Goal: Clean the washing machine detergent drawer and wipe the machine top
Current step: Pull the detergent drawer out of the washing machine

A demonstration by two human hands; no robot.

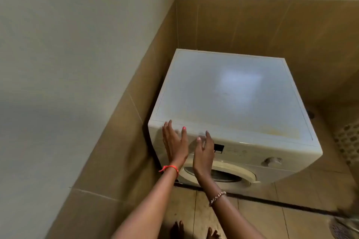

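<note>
A corner is formed by pale upper walls point(77, 44) and a band of brown tiles point(252, 25), and a tiled floor point(252, 219) is seen below. The washing machine point(242, 153) is set in that corner, close beside the left tiled wall, its front turned toward the camera. Its machine top point(233, 93) is seen bare, with a dull, streaked surface and a yellowish patch near the front right edge. The round door point(233, 175) is seen low on the front and is partly covered by the right forearm.

The left hand point(174, 141) is held against the upper left of the front panel, its fingers point(168, 128) straight and spread, with nothing held; the tips reach the front edge of the top. The right hand point(204, 153) is held just beside it, its fingers point(208, 136) loosely extended and also empty. The drawer behind them cannot be made out.

A dark display point(218, 148) and a dial point(273, 161) are seen to the right. A red cord point(171, 168) is worn on the left wrist and a chain bracelet point(217, 198) on the right.
</note>
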